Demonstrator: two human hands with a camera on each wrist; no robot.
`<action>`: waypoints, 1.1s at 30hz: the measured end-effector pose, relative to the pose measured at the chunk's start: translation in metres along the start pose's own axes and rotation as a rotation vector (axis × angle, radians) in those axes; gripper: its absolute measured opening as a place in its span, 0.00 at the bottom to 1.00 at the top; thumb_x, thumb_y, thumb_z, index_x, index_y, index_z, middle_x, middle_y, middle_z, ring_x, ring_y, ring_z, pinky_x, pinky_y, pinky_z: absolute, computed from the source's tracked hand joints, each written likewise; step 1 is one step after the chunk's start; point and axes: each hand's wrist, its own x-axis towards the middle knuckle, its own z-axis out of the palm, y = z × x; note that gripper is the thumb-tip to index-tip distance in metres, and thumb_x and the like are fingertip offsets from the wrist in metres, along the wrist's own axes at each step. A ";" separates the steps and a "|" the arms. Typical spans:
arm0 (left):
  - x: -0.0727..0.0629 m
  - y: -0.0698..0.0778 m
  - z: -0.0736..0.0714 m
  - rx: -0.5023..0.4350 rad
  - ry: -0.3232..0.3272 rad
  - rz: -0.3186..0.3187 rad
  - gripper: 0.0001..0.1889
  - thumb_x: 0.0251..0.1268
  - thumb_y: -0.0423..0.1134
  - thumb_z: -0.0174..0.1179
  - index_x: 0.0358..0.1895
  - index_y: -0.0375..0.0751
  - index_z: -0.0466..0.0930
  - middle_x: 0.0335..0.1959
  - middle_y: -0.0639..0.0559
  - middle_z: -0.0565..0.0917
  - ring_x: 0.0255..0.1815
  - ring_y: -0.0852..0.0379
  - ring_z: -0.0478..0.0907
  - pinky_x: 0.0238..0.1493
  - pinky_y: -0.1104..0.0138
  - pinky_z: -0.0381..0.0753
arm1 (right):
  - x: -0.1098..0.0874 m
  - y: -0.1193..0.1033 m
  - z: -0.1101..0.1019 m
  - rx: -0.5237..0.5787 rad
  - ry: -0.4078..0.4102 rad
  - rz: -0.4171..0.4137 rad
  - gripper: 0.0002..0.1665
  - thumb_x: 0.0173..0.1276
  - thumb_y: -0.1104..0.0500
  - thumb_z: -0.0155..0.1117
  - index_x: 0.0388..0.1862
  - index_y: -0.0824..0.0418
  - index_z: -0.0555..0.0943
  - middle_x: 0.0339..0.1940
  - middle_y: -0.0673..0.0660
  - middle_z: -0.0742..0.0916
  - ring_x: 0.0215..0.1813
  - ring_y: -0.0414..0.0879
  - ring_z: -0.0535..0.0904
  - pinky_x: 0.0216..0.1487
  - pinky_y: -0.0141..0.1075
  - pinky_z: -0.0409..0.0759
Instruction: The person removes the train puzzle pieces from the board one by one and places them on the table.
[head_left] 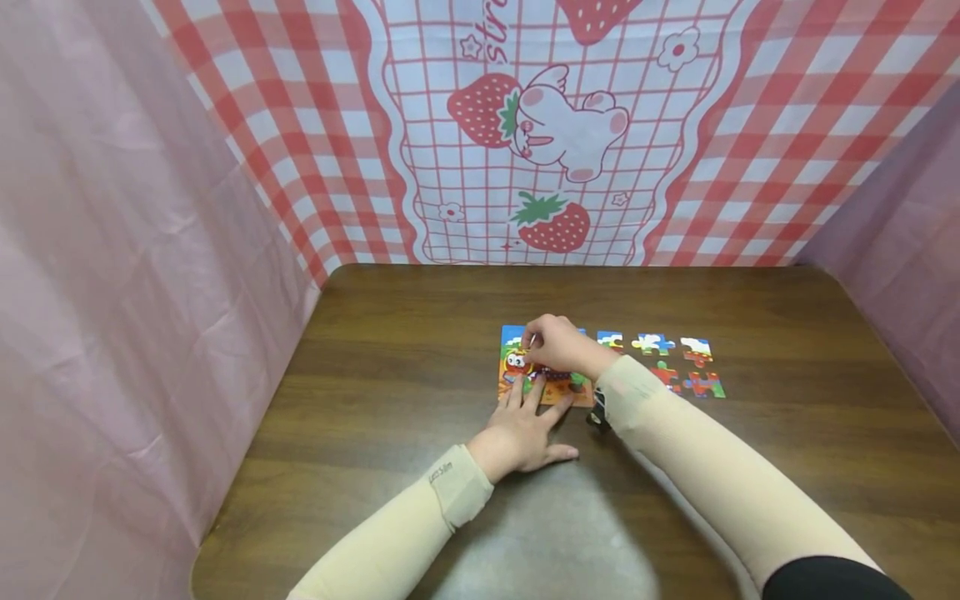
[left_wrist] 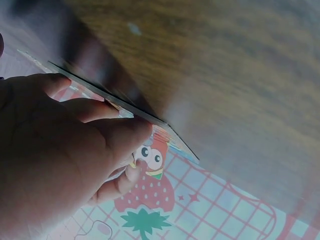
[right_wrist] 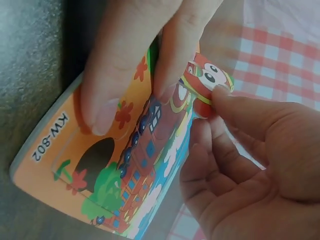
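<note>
A colourful puzzle board [head_left: 504, 385] lies on the table, printed with an orange ground, a red train and "KW-802" in one corner. My left hand [head_left: 517, 437] rests on its near part with fingers spread and fairly straight. Over the board's left side, my right hand [head_left: 561, 343] pinches a puzzle piece [right_wrist: 207, 80] between thumb and forefinger. The piece is red with big cartoon eyes and a yellow rim. In the right wrist view it sits tilted at the board's edge, next to the left fingertips. My right hand and wrist hide part of the board in the head view.
Several loose puzzle pieces, among them a white and blue one [head_left: 653, 343] and a red and green one [head_left: 703, 384], lie in rows right of the board. The wooden table [head_left: 390, 333] meets a strawberry-print cloth [head_left: 555, 208] behind and a pink curtain [head_left: 150, 292] at left.
</note>
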 end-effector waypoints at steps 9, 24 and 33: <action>0.001 0.000 0.000 0.010 -0.013 0.004 0.43 0.68 0.77 0.39 0.83 0.72 0.42 0.84 0.44 0.40 0.81 0.38 0.33 0.76 0.48 0.47 | -0.013 0.019 -0.014 0.112 0.084 -0.026 0.03 0.70 0.62 0.71 0.40 0.60 0.85 0.30 0.53 0.86 0.31 0.48 0.81 0.31 0.41 0.80; 0.000 0.000 0.001 0.045 0.010 0.014 0.43 0.68 0.77 0.39 0.83 0.72 0.40 0.84 0.44 0.40 0.81 0.37 0.35 0.77 0.50 0.47 | -0.053 0.065 -0.050 0.153 0.169 -0.006 0.06 0.71 0.62 0.69 0.43 0.64 0.86 0.33 0.55 0.87 0.37 0.51 0.82 0.32 0.41 0.79; -0.001 -0.001 0.001 0.063 0.012 0.009 0.43 0.68 0.77 0.39 0.83 0.73 0.40 0.84 0.47 0.41 0.81 0.38 0.37 0.76 0.47 0.45 | -0.077 0.091 -0.065 0.142 0.147 0.048 0.07 0.71 0.60 0.70 0.42 0.63 0.86 0.32 0.55 0.88 0.37 0.55 0.82 0.35 0.41 0.77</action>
